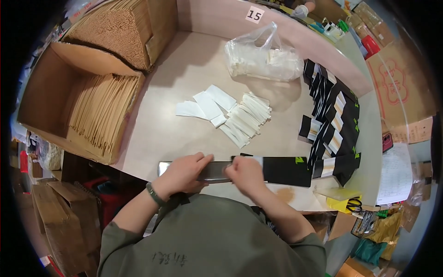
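- Left hand [182,174]: grip clamped on silver strip [214,171].
- Right hand [245,175]: pinched, seemingly on black sleeve [287,171]; contact hidden.
- We'd keep both flat, aligned.

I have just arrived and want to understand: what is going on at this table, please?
At the table's near edge, a person's left hand is on a shiny flat strip; the right hand curls over one end of a black packet. White pieces lie farther in, more black packets lie at right, and a box at left holds thin tan sticks.
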{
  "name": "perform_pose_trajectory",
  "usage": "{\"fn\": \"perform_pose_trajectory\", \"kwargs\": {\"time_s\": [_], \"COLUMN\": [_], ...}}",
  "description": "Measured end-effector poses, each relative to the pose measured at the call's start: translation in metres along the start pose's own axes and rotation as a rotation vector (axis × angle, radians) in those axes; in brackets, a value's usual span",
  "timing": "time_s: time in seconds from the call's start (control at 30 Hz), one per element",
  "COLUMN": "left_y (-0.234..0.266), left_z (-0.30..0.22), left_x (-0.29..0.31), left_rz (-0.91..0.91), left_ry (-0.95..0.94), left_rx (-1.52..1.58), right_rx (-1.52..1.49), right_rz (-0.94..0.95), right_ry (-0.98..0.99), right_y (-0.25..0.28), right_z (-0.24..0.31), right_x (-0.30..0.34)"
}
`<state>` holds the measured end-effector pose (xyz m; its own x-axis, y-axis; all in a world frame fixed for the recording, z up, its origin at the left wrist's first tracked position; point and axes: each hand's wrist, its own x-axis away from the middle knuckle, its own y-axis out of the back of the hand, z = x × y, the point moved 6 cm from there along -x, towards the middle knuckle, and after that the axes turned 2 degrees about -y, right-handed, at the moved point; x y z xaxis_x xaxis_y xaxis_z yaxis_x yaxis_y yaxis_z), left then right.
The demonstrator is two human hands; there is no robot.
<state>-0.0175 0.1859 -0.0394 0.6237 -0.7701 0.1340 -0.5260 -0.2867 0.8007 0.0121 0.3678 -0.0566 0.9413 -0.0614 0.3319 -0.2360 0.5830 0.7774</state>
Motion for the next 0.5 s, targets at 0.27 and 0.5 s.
{"fn": "perform_pose_trajectory", "kwargs": {"time_s": [0.27, 0.5], "left_y": [0.085, 0.149], "left_z": [0.068, 0.209], "left_x": [0.043, 0.149], "left_rz": [-0.606, -0.632], "left_ry": [0.116, 0.687], "left_rx": [-0.107, -0.394], "right_rx": [0.002, 0.041], "right_rz": [-0.324, -0.367], "right_ry": [0.171, 0.229], "right_y": [0.036, 0.048], "right_z": [-0.007, 0.004], "right_x": [-0.065, -0.079]}}
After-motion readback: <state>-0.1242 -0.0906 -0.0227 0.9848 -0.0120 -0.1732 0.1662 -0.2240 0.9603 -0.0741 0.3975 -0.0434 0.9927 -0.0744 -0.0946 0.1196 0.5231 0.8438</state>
